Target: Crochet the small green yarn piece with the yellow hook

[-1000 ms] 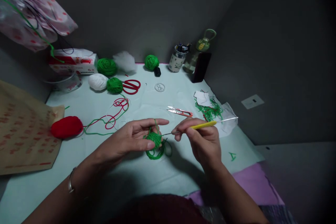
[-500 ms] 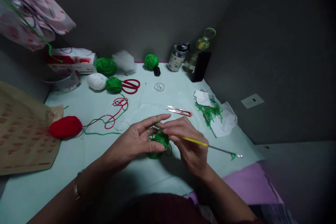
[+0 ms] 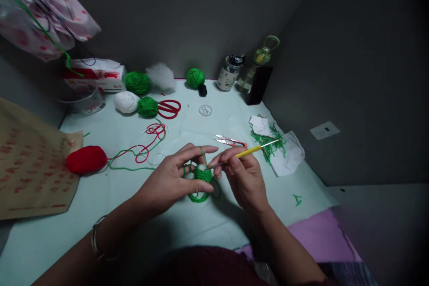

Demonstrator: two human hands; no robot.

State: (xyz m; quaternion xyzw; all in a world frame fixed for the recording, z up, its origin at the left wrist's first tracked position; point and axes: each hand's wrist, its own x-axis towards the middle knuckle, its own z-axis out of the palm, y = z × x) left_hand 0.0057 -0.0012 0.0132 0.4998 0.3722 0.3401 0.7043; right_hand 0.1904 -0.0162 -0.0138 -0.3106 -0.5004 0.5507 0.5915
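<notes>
My left hand point(image 3: 179, 172) is closed on a small green crochet piece point(image 3: 203, 176), with white stuffing showing at its top. A strand of green yarn loops up over the left index finger. In my right hand point(image 3: 246, 176) is a crochet hook with a yellow grip point(image 3: 248, 151). Its tip end reaches the upper edge of the crochet piece, and its other end points up to the right. A green loop hangs under the piece. Just beyond the right hand lie orange-handled thread snips point(image 3: 231, 141), partly covered by the fingers.
Red yarn point(image 3: 86, 160) lies left beside a paper bag point(image 3: 36, 161), its strands tangled with green ones. Behind are red-handled scissors point(image 3: 169, 109), a white yarn ball point(image 3: 126, 102) and green balls point(image 3: 138, 82). Green scraps point(image 3: 268, 139), a pen cup point(image 3: 228, 73) and a bottle point(image 3: 248, 73) stand right.
The crochet hook has swung from sloping down to the right to sloping up to the right. My right hand has turned with it. The crochet piece now shows white stuffing at its top.
</notes>
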